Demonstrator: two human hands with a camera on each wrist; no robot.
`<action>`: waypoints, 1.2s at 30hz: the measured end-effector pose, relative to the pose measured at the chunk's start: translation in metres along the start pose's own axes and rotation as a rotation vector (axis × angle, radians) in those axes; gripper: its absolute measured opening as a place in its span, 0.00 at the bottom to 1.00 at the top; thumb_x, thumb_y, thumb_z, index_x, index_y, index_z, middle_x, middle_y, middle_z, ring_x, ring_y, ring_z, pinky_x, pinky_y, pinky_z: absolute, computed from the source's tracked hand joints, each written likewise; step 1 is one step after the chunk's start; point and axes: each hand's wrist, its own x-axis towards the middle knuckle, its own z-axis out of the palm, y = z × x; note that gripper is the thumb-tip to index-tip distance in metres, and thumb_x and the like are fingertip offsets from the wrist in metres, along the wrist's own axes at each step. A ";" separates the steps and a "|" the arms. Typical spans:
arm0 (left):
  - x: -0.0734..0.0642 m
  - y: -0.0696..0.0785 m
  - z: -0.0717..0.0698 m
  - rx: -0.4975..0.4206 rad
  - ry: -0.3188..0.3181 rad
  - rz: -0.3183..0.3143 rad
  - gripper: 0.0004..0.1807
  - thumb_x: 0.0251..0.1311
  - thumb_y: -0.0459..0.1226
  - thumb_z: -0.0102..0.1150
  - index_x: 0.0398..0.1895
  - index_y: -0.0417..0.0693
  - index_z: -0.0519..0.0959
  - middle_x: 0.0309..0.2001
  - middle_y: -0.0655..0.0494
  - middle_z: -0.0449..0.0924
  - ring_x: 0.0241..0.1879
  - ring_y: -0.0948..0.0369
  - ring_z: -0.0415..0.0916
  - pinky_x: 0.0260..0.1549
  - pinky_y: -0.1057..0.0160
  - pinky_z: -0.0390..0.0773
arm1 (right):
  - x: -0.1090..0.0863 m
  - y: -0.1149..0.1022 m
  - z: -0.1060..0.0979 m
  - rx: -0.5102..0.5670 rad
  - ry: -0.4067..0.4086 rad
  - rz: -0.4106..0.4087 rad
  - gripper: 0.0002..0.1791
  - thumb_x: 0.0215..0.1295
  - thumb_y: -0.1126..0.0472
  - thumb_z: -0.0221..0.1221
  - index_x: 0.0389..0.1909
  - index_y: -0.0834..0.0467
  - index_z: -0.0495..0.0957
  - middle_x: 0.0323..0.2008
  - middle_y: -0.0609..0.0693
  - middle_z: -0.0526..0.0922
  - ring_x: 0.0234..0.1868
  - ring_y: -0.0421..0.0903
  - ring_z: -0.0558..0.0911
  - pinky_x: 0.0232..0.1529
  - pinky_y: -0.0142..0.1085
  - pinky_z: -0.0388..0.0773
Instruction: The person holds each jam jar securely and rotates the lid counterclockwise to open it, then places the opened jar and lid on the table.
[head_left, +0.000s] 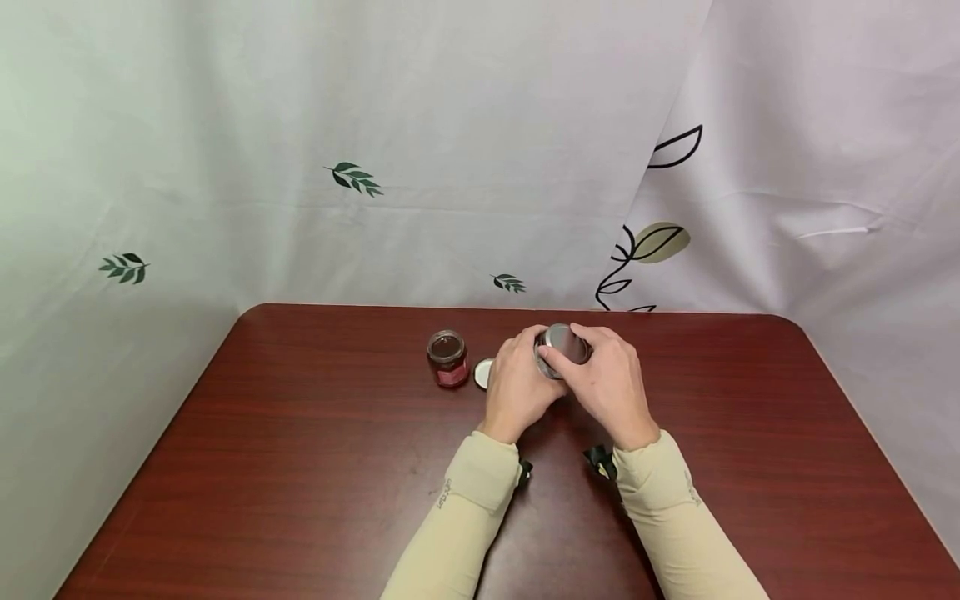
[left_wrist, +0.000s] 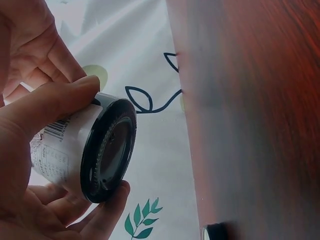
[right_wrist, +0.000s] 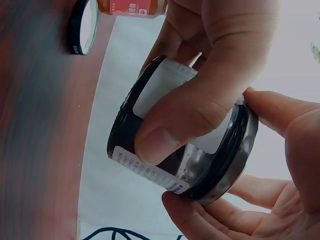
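Note:
My left hand (head_left: pixel 517 385) holds a dark glass jar (left_wrist: pixel 59 150) with a pale label and barcode, its thumb pressed along the side. Above the table, the jar is tilted, and its dark base shows in the left wrist view. On the silver lid (right_wrist: pixel 243 159) at its top, my right hand (head_left: pixel 611 385) has its thumb and fingers curled round the rim. The lid sits on the jar's mouth; whether it is loose I cannot tell.
An uncapped jar (head_left: pixel 448 360) with dark contents and a red label stands left of my hands. Beside it a loose lid (head_left: pixel 483 374) lies with its white inside showing, partly covered by my left hand. A patterned white cloth (head_left: pixel 450 208) hangs behind the table (head_left: pixel 315 467).

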 end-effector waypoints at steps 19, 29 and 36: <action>-0.001 0.002 -0.004 0.004 -0.011 -0.037 0.39 0.43 0.50 0.78 0.60 0.45 0.77 0.47 0.52 0.84 0.46 0.54 0.80 0.47 0.55 0.80 | -0.001 0.001 -0.001 -0.018 -0.005 -0.059 0.31 0.57 0.46 0.72 0.52 0.66 0.83 0.49 0.59 0.85 0.48 0.56 0.83 0.47 0.50 0.80; -0.001 0.000 -0.005 0.004 -0.030 -0.045 0.39 0.45 0.49 0.77 0.61 0.45 0.77 0.47 0.52 0.84 0.47 0.54 0.79 0.47 0.54 0.79 | -0.001 0.002 -0.002 -0.022 -0.022 -0.068 0.32 0.59 0.45 0.70 0.54 0.66 0.82 0.51 0.60 0.84 0.51 0.57 0.82 0.49 0.50 0.79; -0.001 -0.002 -0.004 0.009 -0.038 -0.047 0.38 0.44 0.48 0.77 0.61 0.46 0.77 0.46 0.52 0.84 0.46 0.54 0.79 0.47 0.54 0.79 | -0.001 0.001 -0.004 -0.015 -0.051 -0.068 0.31 0.60 0.46 0.70 0.55 0.66 0.82 0.52 0.60 0.83 0.53 0.56 0.81 0.50 0.50 0.79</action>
